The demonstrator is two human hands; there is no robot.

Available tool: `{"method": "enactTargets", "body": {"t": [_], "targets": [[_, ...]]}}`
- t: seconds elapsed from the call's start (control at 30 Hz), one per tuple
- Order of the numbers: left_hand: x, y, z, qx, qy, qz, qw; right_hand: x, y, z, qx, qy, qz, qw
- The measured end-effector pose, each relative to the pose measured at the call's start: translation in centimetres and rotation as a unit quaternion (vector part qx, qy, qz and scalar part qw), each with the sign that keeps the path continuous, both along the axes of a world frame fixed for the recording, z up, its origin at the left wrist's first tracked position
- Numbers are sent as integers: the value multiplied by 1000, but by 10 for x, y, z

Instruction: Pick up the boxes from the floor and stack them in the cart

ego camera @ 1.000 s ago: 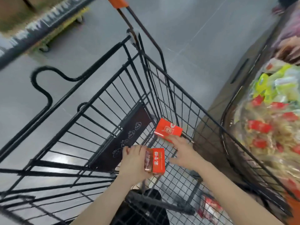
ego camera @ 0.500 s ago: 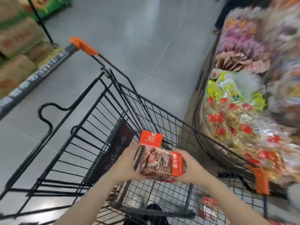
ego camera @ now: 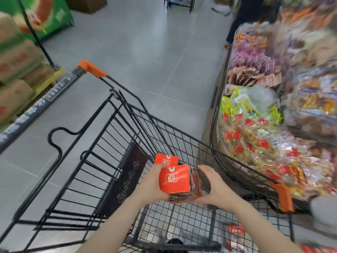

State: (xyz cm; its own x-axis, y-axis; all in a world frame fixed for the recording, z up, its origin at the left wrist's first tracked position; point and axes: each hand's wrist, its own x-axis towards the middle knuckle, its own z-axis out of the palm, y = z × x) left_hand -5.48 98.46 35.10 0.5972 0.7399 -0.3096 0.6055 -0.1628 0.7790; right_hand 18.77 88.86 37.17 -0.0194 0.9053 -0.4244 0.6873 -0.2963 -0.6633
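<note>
Two boxes (ego camera: 179,179), orange ends up, long axes near upright, gripped by both hands' fingers (ego camera: 156,168) over cart (ego camera: 182,143).

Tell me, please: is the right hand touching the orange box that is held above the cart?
Touching. In the head view the right hand lies against the right side of the front orange box, its fingers curled round it, with no gap showing.

We see glossy printed cardboard boxes (ego camera: 175,179), a matt black wire-metal cart (ego camera: 127,136) with orange plastic handle caps (ego camera: 91,69), smooth grey floor tiles (ego camera: 145,52).
</note>
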Motion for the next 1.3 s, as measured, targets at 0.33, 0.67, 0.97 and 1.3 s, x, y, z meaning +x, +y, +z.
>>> {"method": "enactTargets", "body": {"t": [0.33, 0.67, 0.97, 1.3], "targets": [[11, 24, -85, 88, 133, -29, 987, 42, 63, -24, 147, -295, -45, 943], [7, 37, -157, 183, 273, -92, 940, 35, 65, -69, 230, -343, -110, 904], [0, 38, -162, 197, 332, -126, 914, 33, 65, -70, 220, -345, -119, 905], [21, 66, -75, 200, 267, -186, 924, 32, 44, -6, 108, -325, -55, 938]]}}
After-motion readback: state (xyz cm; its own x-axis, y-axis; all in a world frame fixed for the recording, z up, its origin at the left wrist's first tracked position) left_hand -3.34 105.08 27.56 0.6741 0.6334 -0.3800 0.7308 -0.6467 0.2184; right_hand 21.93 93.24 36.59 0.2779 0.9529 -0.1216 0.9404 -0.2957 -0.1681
